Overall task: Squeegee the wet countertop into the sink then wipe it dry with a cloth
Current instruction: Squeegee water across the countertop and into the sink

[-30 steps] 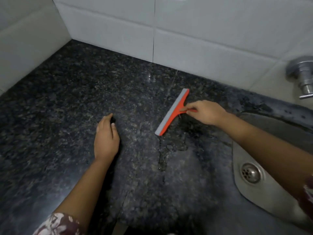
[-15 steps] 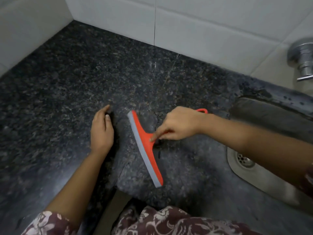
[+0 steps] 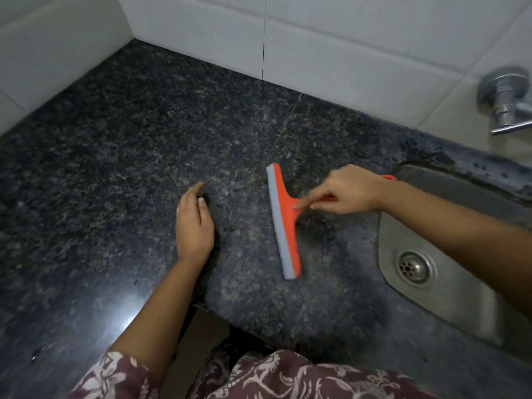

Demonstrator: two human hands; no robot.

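The dark speckled granite countertop [image 3: 129, 156] is running back into a corner. The white tiled wall [image 3: 345, 44] is closing it off at the rear, and a second tiled face is closing it off on the left. Its front edge is stepping inward near the person's body, leaving a notch between the left forearm and the patterned maroon garment [image 3: 273, 375]. On the right, the stone is ending at the rim of a stainless steel sink [image 3: 449, 309] set into the counter. The broad stretch of stone from the rear corner down to the hands is offering open room to the left of the tool and behind it.

The orange squeegee [image 3: 286, 223] is sitting on the counter with its grey blade strip facing left and the blade running roughly front to back. It is lying near the sink's left rim but apart from it. The right hand [image 3: 349, 190] is gripping the handle, with fingers curled around it and the index finger stretching along the neck toward the blade head. The looped end of the handle is poking out past the wrist. The left hand [image 3: 194, 226] is resting on the stone just left of the squeegee without touching it, its fingers loosely bent and holding nothing.

In the sink's basin a round metal drain [image 3: 413, 267] is sitting near the left wall, and the right forearm is crossing above the basin. A chrome tap [image 3: 505, 100] is jutting from the wall above the sink's far end. A pale glare is showing on the stone at the near left, but I cannot tell whether the surface is wet.
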